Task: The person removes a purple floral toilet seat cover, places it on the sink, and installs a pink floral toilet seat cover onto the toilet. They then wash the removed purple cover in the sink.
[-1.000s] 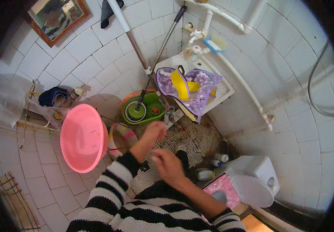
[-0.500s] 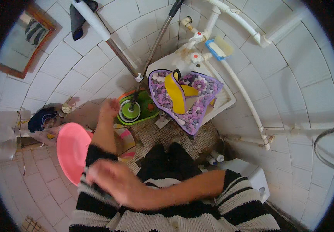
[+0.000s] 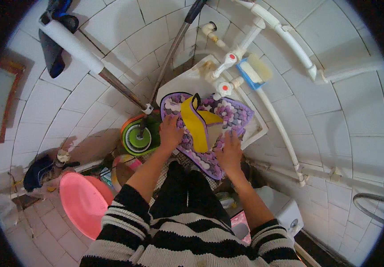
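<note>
A purple, floral-patterned mat [image 3: 233, 110] with dark and lilac edging lies crumpled over the white sink [image 3: 260, 130]. Part of it is folded over, so its yellow underside [image 3: 195, 129] shows. On the mat's left part rests my left hand [image 3: 170, 135], its fingers stretched out. My right hand [image 3: 230, 154] lies on the near right part of the mat, fingers apart and pointing away from me. Neither hand appears to grip the cloth. The two hands stand either side of the yellow fold.
Left of the sink is a green mop bucket [image 3: 153, 130] with a mop handle [image 3: 174, 51] rising from it. A white-and-brown pole [image 3: 121, 84] leans nearby. Taps [image 3: 224, 88], white pipes [image 3: 285, 129] and a blue brush holder [image 3: 250, 73] line the wall. A pink basin [image 3: 83, 202] sits at left.
Both hands have reached forward onto the mat; my right hand came from over my left forearm, my left from beside the bucket. The view has shifted.
</note>
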Tool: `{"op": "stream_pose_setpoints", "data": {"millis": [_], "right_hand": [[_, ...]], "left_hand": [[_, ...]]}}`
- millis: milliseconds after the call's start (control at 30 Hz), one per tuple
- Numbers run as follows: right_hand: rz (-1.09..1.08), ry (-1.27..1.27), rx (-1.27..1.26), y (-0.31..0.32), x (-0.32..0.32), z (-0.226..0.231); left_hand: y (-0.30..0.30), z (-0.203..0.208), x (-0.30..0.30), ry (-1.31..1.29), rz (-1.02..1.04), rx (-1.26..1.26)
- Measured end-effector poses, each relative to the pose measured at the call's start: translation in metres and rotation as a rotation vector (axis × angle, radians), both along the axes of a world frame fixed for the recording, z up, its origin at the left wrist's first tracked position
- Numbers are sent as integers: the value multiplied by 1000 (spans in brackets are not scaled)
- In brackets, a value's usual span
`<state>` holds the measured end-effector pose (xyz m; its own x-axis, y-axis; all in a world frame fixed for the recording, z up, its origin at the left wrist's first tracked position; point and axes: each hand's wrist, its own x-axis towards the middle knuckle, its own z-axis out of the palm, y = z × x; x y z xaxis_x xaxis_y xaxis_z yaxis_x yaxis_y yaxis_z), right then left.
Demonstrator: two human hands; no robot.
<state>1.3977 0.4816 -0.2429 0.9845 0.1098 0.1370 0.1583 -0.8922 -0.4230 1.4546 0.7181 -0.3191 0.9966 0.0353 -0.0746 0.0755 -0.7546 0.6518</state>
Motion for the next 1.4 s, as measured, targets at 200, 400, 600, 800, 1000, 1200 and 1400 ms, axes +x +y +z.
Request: {"op": "stream_pose_setpoints", "data": {"millis": [200,400,600,800,1000,1200,1400], "right_hand": [[-243,172,323,-11,16,-72],[-282,309,717,50,69,-68],[-107,561,1065,66,101,-37],[402,277,718,111,102,-60],[-82,606,1115,56,97,-93],[117,-22,-226,7,99,-192],[-382,337,619,-2,127,-148]], "left_hand": [[-37,2,52,96,-63,246],[-31,-7,98,582,-242,158],[-26,77,74,726,229,-1302],[13,66,69,578,476,-966],[7,78,43,20,140,-146],[3,75,31,-104,266,-198],[-44,92,41,-39,517,-785]]}}
